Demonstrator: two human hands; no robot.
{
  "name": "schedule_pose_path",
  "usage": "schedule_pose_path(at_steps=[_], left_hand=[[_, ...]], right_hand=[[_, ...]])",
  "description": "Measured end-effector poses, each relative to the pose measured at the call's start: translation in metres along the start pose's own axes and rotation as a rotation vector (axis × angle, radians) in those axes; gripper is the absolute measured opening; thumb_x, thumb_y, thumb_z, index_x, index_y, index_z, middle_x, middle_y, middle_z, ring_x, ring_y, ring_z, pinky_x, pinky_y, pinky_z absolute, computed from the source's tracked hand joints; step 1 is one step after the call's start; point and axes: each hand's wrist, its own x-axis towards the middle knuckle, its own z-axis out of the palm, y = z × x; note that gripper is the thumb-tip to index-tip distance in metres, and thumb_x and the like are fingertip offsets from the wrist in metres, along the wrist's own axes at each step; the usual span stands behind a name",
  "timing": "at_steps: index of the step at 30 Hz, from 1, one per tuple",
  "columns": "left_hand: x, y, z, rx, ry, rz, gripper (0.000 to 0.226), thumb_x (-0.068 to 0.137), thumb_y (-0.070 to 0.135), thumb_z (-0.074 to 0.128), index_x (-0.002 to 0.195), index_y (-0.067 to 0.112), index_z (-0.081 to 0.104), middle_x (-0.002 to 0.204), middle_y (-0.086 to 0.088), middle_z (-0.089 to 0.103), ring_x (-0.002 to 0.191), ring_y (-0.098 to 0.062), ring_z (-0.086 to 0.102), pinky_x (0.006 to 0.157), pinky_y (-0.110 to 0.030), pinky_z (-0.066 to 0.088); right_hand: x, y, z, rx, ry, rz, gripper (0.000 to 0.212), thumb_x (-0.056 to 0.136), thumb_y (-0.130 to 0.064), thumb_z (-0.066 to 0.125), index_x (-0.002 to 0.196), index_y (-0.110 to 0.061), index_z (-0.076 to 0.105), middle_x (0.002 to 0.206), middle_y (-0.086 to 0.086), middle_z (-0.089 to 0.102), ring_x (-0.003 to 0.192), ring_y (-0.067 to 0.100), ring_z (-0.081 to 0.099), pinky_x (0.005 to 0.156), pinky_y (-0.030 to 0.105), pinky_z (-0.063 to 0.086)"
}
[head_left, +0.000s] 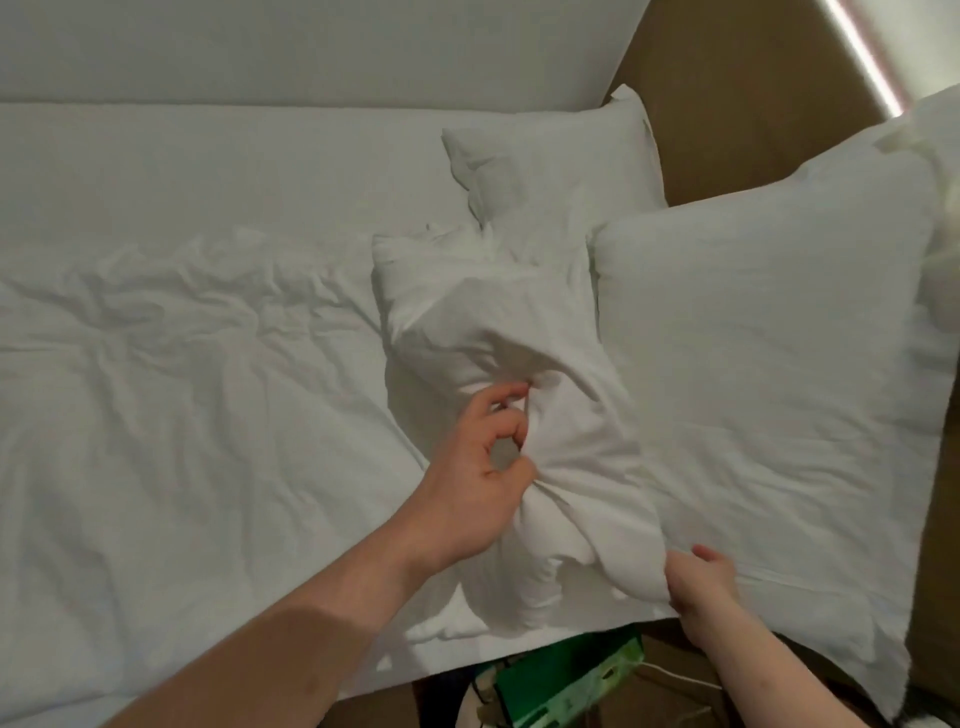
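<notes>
In the head view we see a crumpled pillow (488, 317) lying near the middle of the bed, its loose white case bunched and twisted toward the near edge of the mattress. The left hand (478, 467) comes in from 7 o'clock and meets the pillow's near half. Its fingers are curled in tight, and thumb and fingertips pinch a gathered fold of the case. The right hand (701, 577) sits at 5 o'clock from the pillow's middle, curled around the near corner of the case, with the fingertips tucked under the cloth where we cannot see them. At 3 o'clock, touching the crumpled pillow, lies a large pillow (769, 364), smooth and flat. At 12 o'clock a third pillow (550, 166) rests against the wooden headboard (727, 104), and a light strip (867, 57) glows at 1 o'clock. A wrinkled sheet (182, 374) spreads out at 9 o'clock. A green packet (571, 680) lies below the bed's edge at 6 o'clock.
</notes>
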Motion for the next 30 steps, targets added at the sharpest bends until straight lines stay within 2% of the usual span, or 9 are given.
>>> schedule_pose_path(at_steps=[4, 7, 9, 12, 16, 19, 21, 23, 30], left_hand=[[0.01, 0.01, 0.02, -0.149, 0.025, -0.007, 0.015, 0.09, -0.002, 0.058, 0.087, 0.011, 0.066, 0.135, 0.019, 0.058, 0.127, -0.004, 0.056, 0.109, -0.033, 0.043], [0.001, 0.008, -0.004, -0.297, 0.236, -0.128, 0.039, 0.08, -0.008, 0.052, 0.086, 0.024, 0.073, 0.093, 0.017, 0.072, 0.089, -0.003, 0.065, 0.08, -0.026, 0.049], [-0.017, -0.017, -0.034, -0.334, 0.486, -0.249, 0.025, 0.062, -0.001, 0.049, 0.059, 0.023, 0.051, 0.064, 0.006, 0.049, 0.067, -0.015, 0.044, 0.065, -0.033, 0.036], [-0.066, -0.062, -0.086, -0.329, 0.7, -0.471, 0.02, 0.056, 0.004, 0.048, 0.065, 0.01, 0.031, 0.074, -0.006, 0.038, 0.075, -0.024, 0.034, 0.071, -0.044, 0.029], [-0.14, -0.105, -0.128, -0.211, 0.699, -0.657, 0.016, 0.076, -0.004, 0.051, 0.068, 0.008, 0.059, 0.072, -0.013, 0.061, 0.076, -0.026, 0.057, 0.075, -0.044, 0.047], [-0.183, -0.147, -0.148, 0.027, 0.539, -0.846, 0.027, 0.091, 0.0, 0.058, 0.112, 0.006, 0.073, 0.109, -0.018, 0.074, 0.104, -0.036, 0.067, 0.09, -0.046, 0.054], [-0.211, -0.178, -0.161, 0.264, 0.289, -1.054, 0.049, 0.089, 0.008, 0.073, 0.135, 0.002, 0.058, 0.135, -0.02, 0.063, 0.117, -0.033, 0.062, 0.097, -0.037, 0.05], [-0.236, -0.201, -0.171, 0.246, 0.176, -1.114, 0.036, 0.086, 0.013, 0.071, 0.121, 0.009, 0.065, 0.127, -0.02, 0.066, 0.104, -0.029, 0.065, 0.09, -0.036, 0.055], [-0.238, -0.227, -0.195, 0.09, 0.217, -0.993, 0.049, 0.091, 0.017, 0.067, 0.139, 0.02, 0.056, 0.138, 0.0, 0.058, 0.117, -0.016, 0.056, 0.101, -0.032, 0.047]], right_hand=[[-0.021, -0.016, -0.009, 0.236, -0.574, 0.189, 0.1, 0.01, -0.018, 0.108, 0.106, -0.004, 0.081, 0.11, 0.022, 0.076, 0.09, 0.037, 0.076, 0.066, 0.044, 0.064], [-0.05, -0.048, 0.005, 0.28, -0.642, -0.034, 0.072, 0.046, -0.013, 0.104, 0.114, -0.014, 0.079, 0.114, 0.012, 0.077, 0.099, 0.031, 0.075, 0.071, 0.042, 0.063], [-0.071, -0.07, 0.022, 0.237, -0.519, -0.245, 0.053, 0.081, 0.013, 0.067, 0.123, -0.019, 0.072, 0.118, 0.01, 0.076, 0.105, 0.033, 0.073, 0.084, 0.048, 0.061], [-0.135, -0.097, 0.049, 0.067, -0.554, -0.54, 0.069, 0.076, 0.023, 0.045, 0.119, -0.021, 0.074, 0.107, 0.008, 0.079, 0.099, 0.033, 0.075, 0.083, 0.045, 0.058], [-0.221, -0.09, 0.103, -0.225, -0.902, -0.843, 0.076, 0.074, 0.014, 0.057, 0.134, -0.032, 0.068, 0.124, -0.002, 0.074, 0.106, 0.011, 0.07, 0.089, 0.03, 0.053], [-0.25, -0.047, 0.154, -0.653, -1.072, -0.942, 0.069, 0.076, -0.003, 0.066, 0.139, -0.031, 0.064, 0.139, -0.041, 0.048, 0.126, -0.012, 0.05, 0.103, 0.009, 0.036], [-0.245, -0.008, 0.187, -0.989, -1.092, -0.989, 0.071, 0.081, -0.013, 0.066, 0.149, -0.029, 0.053, 0.154, -0.031, 0.037, 0.14, -0.006, 0.036, 0.11, 0.009, 0.026], [-0.228, 0.032, 0.212, -1.176, -1.053, -0.898, 0.073, 0.085, -0.019, 0.065, 0.155, -0.025, 0.045, 0.166, -0.012, 0.028, 0.147, 0.006, 0.035, 0.113, 0.015, 0.025], [-0.19, 0.103, 0.226, -0.833, -0.605, -0.763, 0.064, 0.082, -0.04, 0.078, 0.14, -0.028, 0.054, 0.137, -0.009, 0.047, 0.096, 0.005, 0.06, 0.086, 0.023, 0.048]])
